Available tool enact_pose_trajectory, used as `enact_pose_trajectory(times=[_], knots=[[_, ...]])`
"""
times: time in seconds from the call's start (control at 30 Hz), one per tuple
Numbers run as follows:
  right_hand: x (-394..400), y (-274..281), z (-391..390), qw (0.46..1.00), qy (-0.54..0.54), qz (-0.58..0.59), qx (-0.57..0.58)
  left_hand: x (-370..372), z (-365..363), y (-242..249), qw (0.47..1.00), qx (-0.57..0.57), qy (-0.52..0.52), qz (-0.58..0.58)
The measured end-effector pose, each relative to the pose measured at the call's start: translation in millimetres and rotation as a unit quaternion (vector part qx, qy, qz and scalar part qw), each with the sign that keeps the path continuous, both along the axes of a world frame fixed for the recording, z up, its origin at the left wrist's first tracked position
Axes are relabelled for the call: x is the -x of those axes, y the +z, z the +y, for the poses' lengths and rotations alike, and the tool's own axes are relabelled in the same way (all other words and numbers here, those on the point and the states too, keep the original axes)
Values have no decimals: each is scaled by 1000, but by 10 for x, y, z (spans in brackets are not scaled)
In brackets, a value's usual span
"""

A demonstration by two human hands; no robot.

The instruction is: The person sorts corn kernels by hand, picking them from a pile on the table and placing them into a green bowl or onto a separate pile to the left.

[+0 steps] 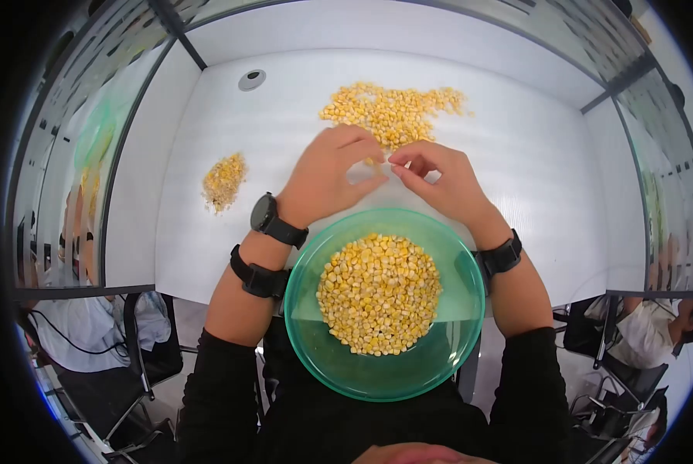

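Note:
A heap of yellow corn kernels [381,108] is spread on the white table just beyond my hands. My left hand [335,172] is at the near edge of this heap, thumb and fingers apart, with a few kernels close to its fingertips. Facing it, my right hand [447,184] has its thumb and index fingertips pinched close together; whatever they may hold is too small to make out. Below both hands is a translucent green bowl [311,363], overlapping the table's front edge. Inside lies a large pile of corn kernels [379,294].
A smaller pile of kernels and pale bits [224,182] lies to the left on the table [547,209]. Behind it is a round grey cable grommet [252,80]. Low partitions [393,29] enclose the table. Other people [99,332] sit to either side.

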State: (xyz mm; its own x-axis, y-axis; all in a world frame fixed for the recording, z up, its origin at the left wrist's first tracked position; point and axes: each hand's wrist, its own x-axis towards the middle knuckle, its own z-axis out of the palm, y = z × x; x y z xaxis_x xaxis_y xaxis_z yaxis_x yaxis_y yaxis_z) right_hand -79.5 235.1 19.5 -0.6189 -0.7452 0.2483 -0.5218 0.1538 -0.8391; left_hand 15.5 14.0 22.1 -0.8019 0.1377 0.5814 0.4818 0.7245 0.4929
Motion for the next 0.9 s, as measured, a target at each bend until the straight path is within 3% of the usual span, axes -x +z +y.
enact_pose_trajectory(times=[0.07, 0.17, 0.4, 0.9], knots=[[-23, -19, -36, 999, 9, -33, 38, -13, 70, -33, 998, -58, 9, -28], [21, -105, -23, 997, -7, -59, 38, 20, 11, -70, 998, -55, 13, -31], [-7, -106, -41, 998, -4, -56, 32, 21, -20, -82, 984, -142, -16, -104], [-8, -138, -56, 990, 15, -119, 70, 13, -27, -97, 972, -169, -42, -157]])
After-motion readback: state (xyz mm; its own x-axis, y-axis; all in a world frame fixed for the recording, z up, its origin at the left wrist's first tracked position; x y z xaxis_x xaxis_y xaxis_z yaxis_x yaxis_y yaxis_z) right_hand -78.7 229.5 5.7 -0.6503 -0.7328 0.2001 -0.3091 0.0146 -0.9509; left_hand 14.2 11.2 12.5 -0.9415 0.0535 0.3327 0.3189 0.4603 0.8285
